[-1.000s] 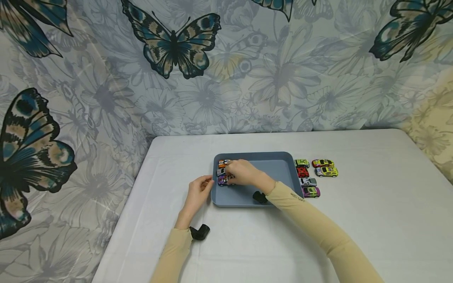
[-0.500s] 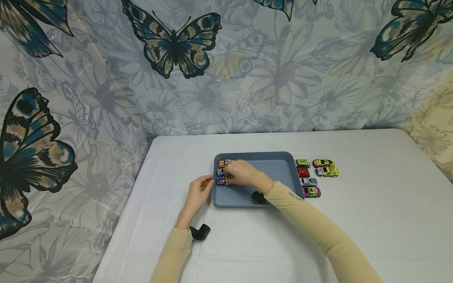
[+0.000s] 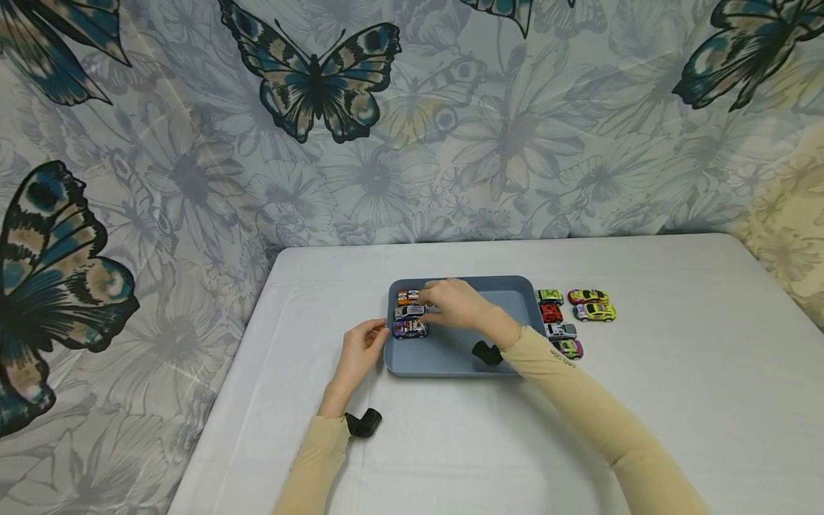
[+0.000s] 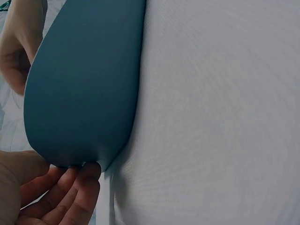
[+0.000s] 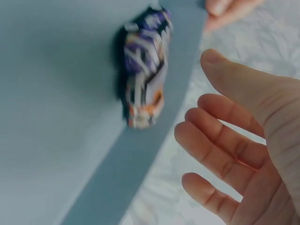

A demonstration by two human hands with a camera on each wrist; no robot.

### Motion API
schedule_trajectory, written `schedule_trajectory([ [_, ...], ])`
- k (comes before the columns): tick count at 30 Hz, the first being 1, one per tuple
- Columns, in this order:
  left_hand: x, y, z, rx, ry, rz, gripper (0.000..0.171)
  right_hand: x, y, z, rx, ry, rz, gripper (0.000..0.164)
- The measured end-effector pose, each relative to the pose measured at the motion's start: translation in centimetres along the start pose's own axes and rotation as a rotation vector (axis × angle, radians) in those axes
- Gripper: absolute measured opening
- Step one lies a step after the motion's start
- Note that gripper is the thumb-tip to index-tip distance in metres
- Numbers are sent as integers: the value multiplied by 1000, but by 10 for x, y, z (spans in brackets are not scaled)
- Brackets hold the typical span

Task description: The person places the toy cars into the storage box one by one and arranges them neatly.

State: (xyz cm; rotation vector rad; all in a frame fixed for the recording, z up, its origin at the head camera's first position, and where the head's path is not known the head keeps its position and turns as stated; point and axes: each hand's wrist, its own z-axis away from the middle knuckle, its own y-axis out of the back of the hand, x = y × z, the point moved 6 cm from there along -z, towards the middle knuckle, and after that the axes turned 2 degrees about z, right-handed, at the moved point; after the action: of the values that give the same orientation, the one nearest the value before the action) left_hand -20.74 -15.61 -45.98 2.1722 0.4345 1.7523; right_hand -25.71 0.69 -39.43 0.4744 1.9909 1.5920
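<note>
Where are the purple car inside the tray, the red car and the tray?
Purple car [image 3: 410, 329]: head view, middle of its body.
Red car [image 3: 551, 313]: head view, middle of its body.
Tray [image 3: 444, 359]: head view, bare floor.

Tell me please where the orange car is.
In the head view, the orange car sits in the far left corner of the tray, just beyond a silver car.

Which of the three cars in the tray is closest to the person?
The purple car, at the row's near end; the silver car sits in the middle, the orange car farthest.
</note>
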Motion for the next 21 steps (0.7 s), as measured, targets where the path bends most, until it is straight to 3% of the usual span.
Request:
schedule_trajectory([
  [9,1,0,0,1,-9,-5,24,32,33,46,84,-46,48,17],
  [21,0,0,0,4,15,-10,23,79,56,125,205,-111,88,19],
])
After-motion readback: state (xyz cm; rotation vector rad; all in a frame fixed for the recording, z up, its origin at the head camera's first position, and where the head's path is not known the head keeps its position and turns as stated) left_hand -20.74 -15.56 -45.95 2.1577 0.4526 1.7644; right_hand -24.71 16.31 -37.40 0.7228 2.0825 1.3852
